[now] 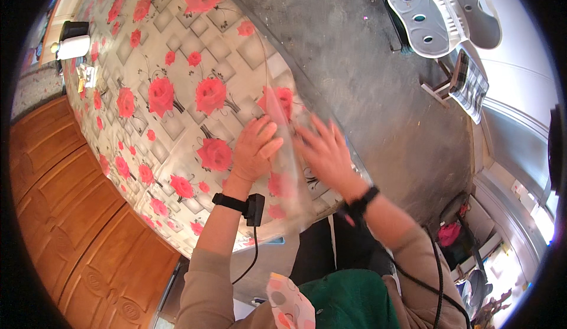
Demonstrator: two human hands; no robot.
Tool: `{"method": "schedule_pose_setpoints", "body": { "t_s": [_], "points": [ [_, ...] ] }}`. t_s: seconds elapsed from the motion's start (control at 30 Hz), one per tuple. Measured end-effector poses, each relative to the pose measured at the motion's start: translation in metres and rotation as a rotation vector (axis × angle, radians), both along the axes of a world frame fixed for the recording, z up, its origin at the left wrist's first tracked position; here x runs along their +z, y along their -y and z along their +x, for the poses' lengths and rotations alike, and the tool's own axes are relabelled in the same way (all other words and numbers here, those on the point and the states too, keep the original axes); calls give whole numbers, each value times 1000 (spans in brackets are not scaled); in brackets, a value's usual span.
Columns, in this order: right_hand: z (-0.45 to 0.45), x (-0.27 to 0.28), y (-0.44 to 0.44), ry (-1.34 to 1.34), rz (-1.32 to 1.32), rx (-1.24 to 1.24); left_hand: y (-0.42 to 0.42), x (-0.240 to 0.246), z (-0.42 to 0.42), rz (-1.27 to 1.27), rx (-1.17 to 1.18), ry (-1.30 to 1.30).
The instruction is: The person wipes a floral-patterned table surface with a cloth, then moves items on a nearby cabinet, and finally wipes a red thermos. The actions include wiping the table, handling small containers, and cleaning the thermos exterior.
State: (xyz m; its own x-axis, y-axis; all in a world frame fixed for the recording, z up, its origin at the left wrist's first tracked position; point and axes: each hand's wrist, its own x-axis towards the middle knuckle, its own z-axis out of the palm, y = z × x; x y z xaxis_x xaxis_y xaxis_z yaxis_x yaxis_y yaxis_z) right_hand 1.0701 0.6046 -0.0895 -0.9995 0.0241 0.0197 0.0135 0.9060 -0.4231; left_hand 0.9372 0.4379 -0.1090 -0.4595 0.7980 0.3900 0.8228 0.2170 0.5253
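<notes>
A rose-patterned tablecloth (177,85) covers the long table before me. Along its right side, a translucent plastic sheet (285,165) is folded or bunched between my hands. My left hand (254,147) rests on the cloth at the left of this fold, palm down with its fingers bent; whether it pinches the plastic is unclear. My right hand (325,152) is blurred, its fingers spread over the plastic and cloth near the table's right edge. Both wrists wear black straps, and the left one carries a small black box with a cable.
Wooden panelled doors (88,222) border the table's left side. A white container (73,47) and a small box (87,75) stand at its far left. On the grey floor (354,76), a plastic chair (425,19) and a stool with a checked cover (469,85) stand to the right.
</notes>
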Motion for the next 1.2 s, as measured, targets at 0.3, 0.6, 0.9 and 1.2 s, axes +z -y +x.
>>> {"method": "schedule_pose_setpoints", "body": {
  "t_s": [0.3, 0.6, 0.9, 1.2],
  "points": [
    [118, 43, -31, 220, -1, 23, -2, 0, 1, -4, 4, -32],
    [11, 8, -1, 62, -82, -77, 1, -6, 1, -26, -5, -47],
    [183, 49, -11, 321, -179, -85, -3, 0, 0, -11, -18, -64],
    [88, 35, -8, 178, -49, -13, 2, 2, 0, -109, -21, -36]
  ]
}}
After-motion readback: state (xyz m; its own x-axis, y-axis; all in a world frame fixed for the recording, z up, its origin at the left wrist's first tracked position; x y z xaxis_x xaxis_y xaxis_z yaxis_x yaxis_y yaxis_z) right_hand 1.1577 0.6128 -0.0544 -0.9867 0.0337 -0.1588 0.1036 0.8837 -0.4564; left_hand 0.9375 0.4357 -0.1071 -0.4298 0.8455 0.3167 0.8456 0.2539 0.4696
